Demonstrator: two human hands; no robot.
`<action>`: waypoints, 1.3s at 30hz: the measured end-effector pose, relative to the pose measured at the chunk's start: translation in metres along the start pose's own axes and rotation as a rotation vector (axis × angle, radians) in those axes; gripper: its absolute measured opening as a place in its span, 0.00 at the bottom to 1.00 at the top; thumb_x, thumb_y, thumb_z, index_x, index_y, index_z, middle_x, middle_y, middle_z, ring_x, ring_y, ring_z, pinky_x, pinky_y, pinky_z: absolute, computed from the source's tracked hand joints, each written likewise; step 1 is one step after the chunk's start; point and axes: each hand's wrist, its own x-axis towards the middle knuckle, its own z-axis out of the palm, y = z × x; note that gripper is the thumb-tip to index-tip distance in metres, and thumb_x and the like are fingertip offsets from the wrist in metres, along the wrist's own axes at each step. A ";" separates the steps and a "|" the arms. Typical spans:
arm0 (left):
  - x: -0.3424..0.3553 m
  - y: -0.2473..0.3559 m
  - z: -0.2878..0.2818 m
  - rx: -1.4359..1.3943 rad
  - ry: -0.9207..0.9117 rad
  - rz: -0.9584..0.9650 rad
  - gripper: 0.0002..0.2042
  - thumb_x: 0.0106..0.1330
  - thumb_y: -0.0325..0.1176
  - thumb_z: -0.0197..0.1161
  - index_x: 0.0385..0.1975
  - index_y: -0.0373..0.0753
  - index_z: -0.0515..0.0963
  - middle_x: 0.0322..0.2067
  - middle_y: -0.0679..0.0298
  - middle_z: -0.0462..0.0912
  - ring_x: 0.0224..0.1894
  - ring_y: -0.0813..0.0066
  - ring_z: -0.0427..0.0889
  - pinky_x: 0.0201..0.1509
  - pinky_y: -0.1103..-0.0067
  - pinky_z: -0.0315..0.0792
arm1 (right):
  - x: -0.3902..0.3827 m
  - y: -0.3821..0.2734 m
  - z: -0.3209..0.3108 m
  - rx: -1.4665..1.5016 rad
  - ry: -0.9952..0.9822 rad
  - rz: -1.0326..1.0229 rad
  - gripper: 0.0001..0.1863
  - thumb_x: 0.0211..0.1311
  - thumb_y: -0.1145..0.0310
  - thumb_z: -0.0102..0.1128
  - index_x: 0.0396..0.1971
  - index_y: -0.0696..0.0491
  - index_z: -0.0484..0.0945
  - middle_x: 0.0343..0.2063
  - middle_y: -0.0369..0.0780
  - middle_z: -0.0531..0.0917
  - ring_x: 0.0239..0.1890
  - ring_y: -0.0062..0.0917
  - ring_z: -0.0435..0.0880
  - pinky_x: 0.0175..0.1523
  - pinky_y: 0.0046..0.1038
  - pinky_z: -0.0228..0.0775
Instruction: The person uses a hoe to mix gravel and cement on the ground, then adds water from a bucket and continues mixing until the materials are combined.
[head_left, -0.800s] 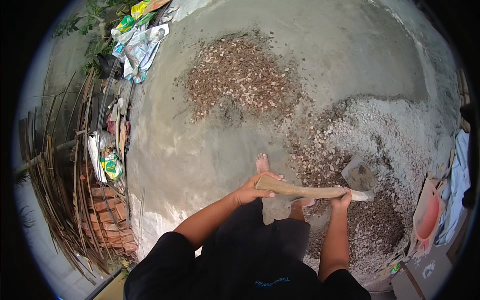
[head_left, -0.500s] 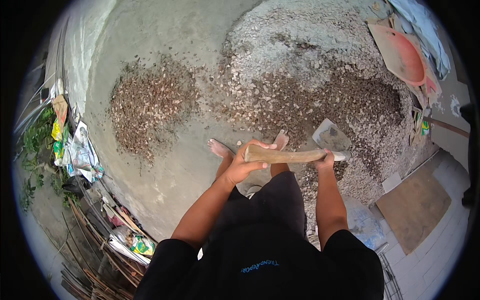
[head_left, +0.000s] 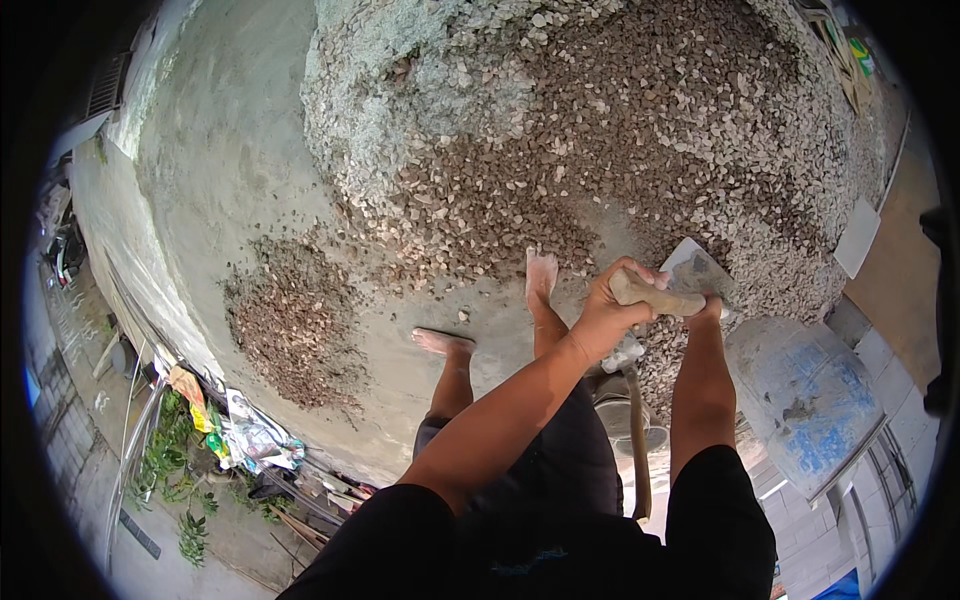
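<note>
My left hand [head_left: 612, 300] grips the end of a wooden handle [head_left: 662, 298] of a hoe. My right hand [head_left: 709, 308] holds the same handle closer to the grey metal blade [head_left: 697, 268], and only its fingers show behind the wood. The blade hangs just above the near edge of a large gravel heap [head_left: 620, 130]. My bare feet [head_left: 540, 275] stand on the concrete floor [head_left: 230, 170] at the heap's foot.
A smaller brown gravel pile [head_left: 295, 320] lies to the left on the concrete. Rubbish bags and plants [head_left: 230, 440] line the lower left edge. A blue-stained grey slab [head_left: 810, 395] sits at right, and a second tool handle [head_left: 637, 440] stands by my legs.
The view has swung so the big gravel heap now fills the top. Both hands have kept hold of the hoe and carried its blade toward the heap's edge; my feet have shifted.
</note>
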 end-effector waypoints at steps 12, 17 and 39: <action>-0.009 0.158 0.038 0.303 -0.102 0.310 0.24 0.38 0.09 0.54 0.36 0.41 0.69 0.37 0.64 0.73 0.45 0.71 0.74 0.59 0.69 0.67 | -0.047 0.097 0.207 0.237 -0.080 0.163 0.11 0.65 0.66 0.47 0.40 0.58 0.67 0.35 0.45 0.74 0.36 0.38 0.77 0.45 0.43 0.76; -0.067 0.131 0.076 0.657 -0.206 0.389 0.19 0.46 0.15 0.66 0.36 0.42 0.69 0.37 0.64 0.74 0.45 0.70 0.74 0.57 0.71 0.66 | -0.065 0.098 0.198 0.187 -0.445 0.441 0.11 0.64 0.66 0.52 0.34 0.59 0.68 0.23 0.41 0.74 0.24 0.31 0.77 0.35 0.31 0.77; -0.789 0.264 -0.141 0.047 0.428 1.529 0.19 0.50 0.26 0.60 0.43 0.44 0.64 0.29 0.70 0.69 0.37 0.74 0.72 0.61 0.67 0.65 | -0.625 0.605 0.097 -0.771 -0.754 0.544 0.22 0.59 0.69 0.62 0.52 0.55 0.67 0.49 0.43 0.74 0.51 0.37 0.75 0.59 0.49 0.68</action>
